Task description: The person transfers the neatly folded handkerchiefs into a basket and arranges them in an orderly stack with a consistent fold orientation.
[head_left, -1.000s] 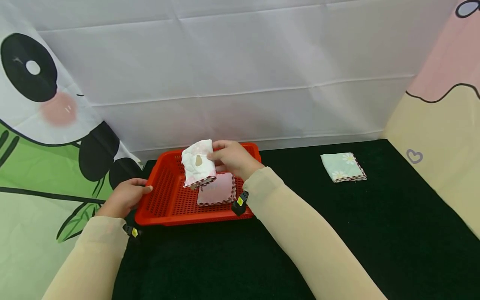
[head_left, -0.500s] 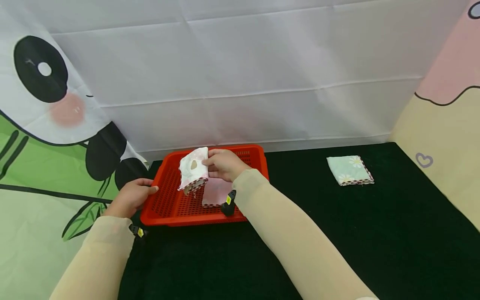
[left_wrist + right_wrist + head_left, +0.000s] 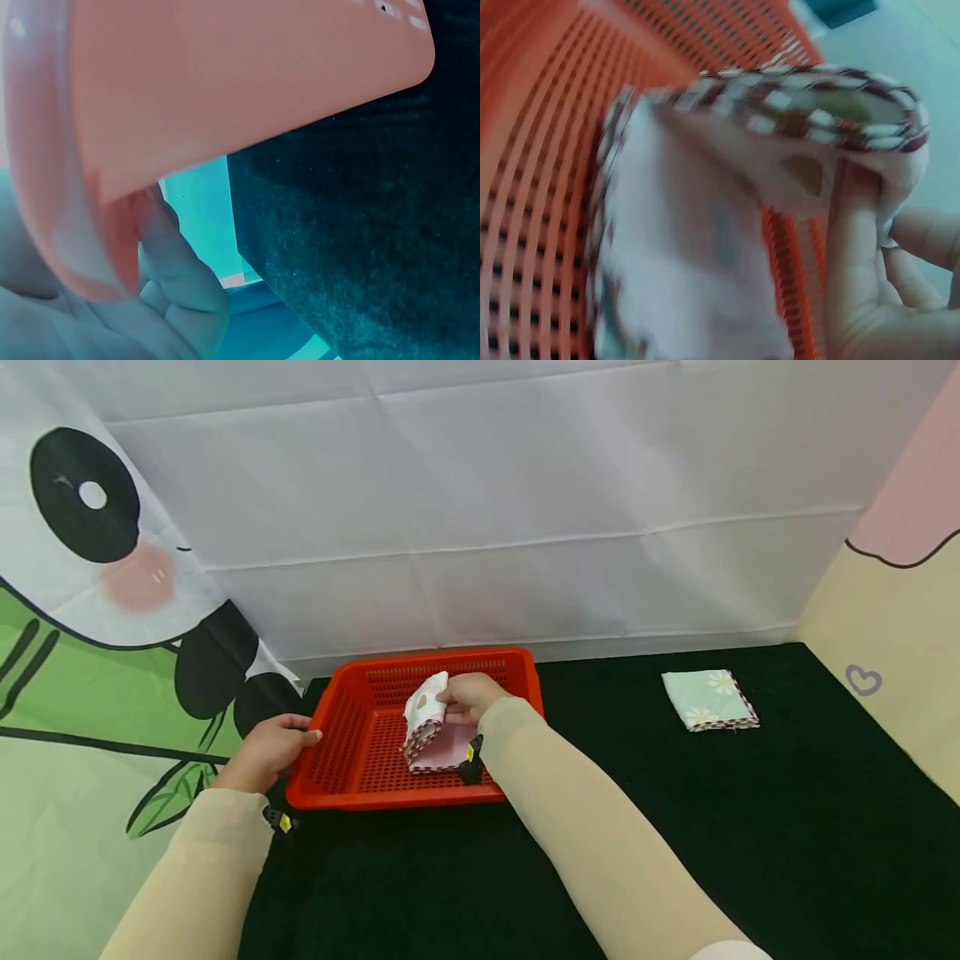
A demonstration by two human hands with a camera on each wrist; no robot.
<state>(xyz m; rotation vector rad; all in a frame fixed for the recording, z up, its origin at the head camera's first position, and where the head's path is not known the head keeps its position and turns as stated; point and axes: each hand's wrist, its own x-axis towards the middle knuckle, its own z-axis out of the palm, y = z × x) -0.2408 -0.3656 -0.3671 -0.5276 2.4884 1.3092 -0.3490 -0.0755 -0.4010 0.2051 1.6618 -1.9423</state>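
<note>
A red plastic basket (image 3: 360, 800) with meshed sides stands on the dark cloth. My left hand (image 3: 272, 750) grips its left rim; the left wrist view shows the fingers curled under that rim (image 3: 97, 255). Inside the basket my right hand (image 3: 472, 695) pinches a folded white cloth (image 3: 425, 703) with a checked edge, tilted above a folded pink cloth (image 3: 450, 747) that lies on the basket floor. In the right wrist view the white cloth (image 3: 802, 176) hangs from thumb and fingers over the pink one (image 3: 682, 247). Whether the two cloths touch I cannot tell.
A folded pale green cloth (image 3: 708, 700) with daisies and a checked edge lies on the dark table cover (image 3: 675, 827) to the right. A white sheet (image 3: 525, 510) hangs behind the basket. Printed fabric (image 3: 75, 610) stands on the left side.
My right hand has lowered the white cloth into the basket, swinging it over the pink cloth toward the right. The left hand keeps its hold on the rim.
</note>
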